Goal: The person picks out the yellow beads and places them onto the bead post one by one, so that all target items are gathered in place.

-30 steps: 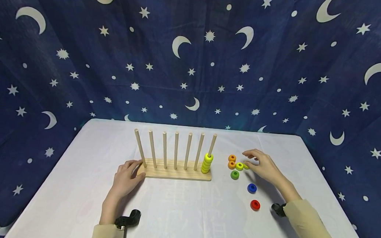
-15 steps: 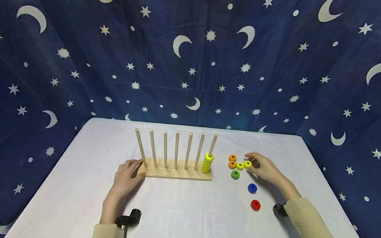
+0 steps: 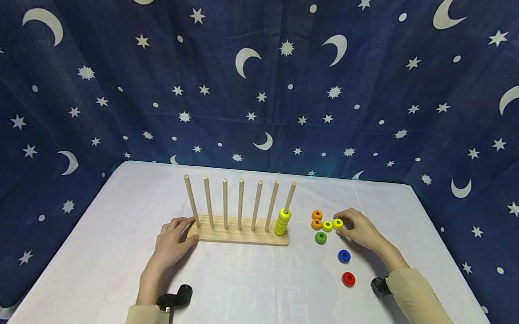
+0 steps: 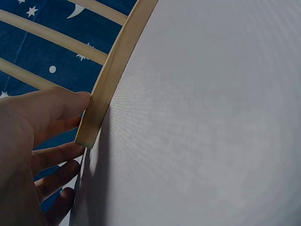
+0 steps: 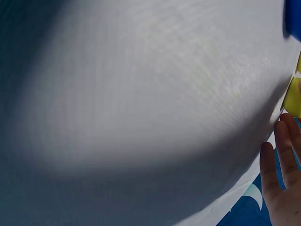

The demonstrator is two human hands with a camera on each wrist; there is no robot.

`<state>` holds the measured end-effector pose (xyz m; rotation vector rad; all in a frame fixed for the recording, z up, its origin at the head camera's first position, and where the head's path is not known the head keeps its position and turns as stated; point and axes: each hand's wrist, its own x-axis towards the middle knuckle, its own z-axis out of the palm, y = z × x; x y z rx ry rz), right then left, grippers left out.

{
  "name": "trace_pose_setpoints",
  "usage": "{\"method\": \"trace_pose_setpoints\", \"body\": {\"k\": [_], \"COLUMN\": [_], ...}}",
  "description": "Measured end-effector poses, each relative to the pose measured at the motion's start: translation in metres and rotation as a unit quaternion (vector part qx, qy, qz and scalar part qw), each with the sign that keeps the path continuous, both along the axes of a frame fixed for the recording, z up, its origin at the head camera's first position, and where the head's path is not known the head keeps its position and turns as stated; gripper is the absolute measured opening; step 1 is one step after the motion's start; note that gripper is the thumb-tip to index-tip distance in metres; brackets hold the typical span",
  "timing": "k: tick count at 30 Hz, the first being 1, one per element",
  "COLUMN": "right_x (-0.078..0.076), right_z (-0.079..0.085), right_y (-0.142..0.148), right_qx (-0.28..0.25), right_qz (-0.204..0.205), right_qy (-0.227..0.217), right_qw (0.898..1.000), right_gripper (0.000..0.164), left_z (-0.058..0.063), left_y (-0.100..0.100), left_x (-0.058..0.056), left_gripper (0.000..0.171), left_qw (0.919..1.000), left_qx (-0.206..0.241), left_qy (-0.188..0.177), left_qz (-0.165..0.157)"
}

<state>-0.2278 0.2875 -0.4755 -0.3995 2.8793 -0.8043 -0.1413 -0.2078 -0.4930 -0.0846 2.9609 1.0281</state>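
The left hand (image 3: pixel 171 244) grips the left end of a wooden peg rack (image 3: pixel 236 236); in the left wrist view its thumb lies on the base's edge (image 4: pixel 107 77) and its fingers are behind the end. Yellow rings (image 3: pixel 282 224) are stacked on the rack's rightmost peg; the other pegs are bare. To the right, the right hand (image 3: pixel 360 230) pinches a yellow ring (image 3: pixel 337 223) between thumb and index finger, low over the table. In the right wrist view this ring (image 5: pixel 293 98) shows at the right edge, beside the fingertips.
Left of the right hand lie another yellow ring (image 3: pixel 327 226), two orange rings (image 3: pixel 316 224) and a green ring (image 3: pixel 320 238). Nearer the front are a blue ring (image 3: pixel 344 257) and a red ring (image 3: pixel 348 279). A starry cloth (image 3: pixel 265 82) hangs behind the white table (image 3: pixel 241 291).
The right hand has shifted slightly right and down, its fingers closing on the yellow ring, which now shows more fully. The left hand and the rack have stayed in place.
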Motion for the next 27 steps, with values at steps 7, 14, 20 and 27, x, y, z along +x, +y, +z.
{"method": "trace_pose_setpoints", "body": {"k": [7, 14, 20, 27], "right_x": [0.0009, 0.0003, 0.0003, 0.0012], "right_z": [-0.0003, -0.0006, -0.0024, -0.0036], "right_y": [0.0006, 0.0011, 0.0005, 0.0007], "right_qx": [0.003, 0.002, 0.001, -0.005], "right_qz": [0.004, 0.006, -0.005, -0.014], "right_qy": [0.006, 0.007, 0.004, 0.003], "right_qw": [1.000, 1.000, 1.000, 1.000], "right_gripper": [0.038, 0.035, 0.033, 0.032], "left_z": [0.0006, 0.0002, 0.0004, 0.0016], "left_y": [0.0006, 0.0008, 0.0002, 0.0006], "left_x": [0.0000, 0.0005, 0.0006, 0.0004], "left_gripper": [0.056, 0.056, 0.055, 0.056], "left_qw": [1.0000, 0.9999, 0.9999, 1.0000], "left_qx": [-0.003, -0.004, -0.005, -0.004], "left_qy": [0.002, 0.009, 0.010, 0.005], "left_qz": [0.000, -0.003, -0.005, -0.004]}}
